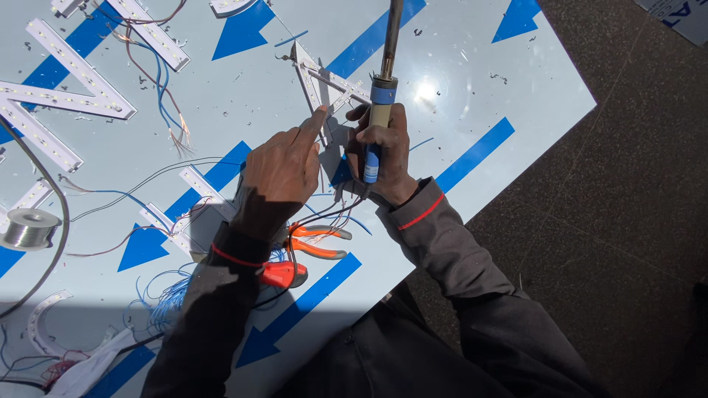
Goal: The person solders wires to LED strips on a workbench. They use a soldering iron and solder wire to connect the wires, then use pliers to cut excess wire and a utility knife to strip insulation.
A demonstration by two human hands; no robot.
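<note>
Head view shows the right hand closed around a soldering iron, its long axis pointing up and away from the hand. The triangular LED frame lies just left of the iron; the left hand, holding nothing, touches the frame with its forefinger.

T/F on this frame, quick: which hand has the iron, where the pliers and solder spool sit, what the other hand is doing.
1. The right hand holds the soldering iron. True.
2. The left hand holds the orange-handled pliers. False: they lie on the white board near the left forearm; the left index finger points at the LED strip piece.
3. The solder spool sits at the board's left edge. True.
4. The solder spool is in the right hand. False: it lies untouched, far from both hands.
5. The sleeves are grey with red cuff trim. True.
</note>
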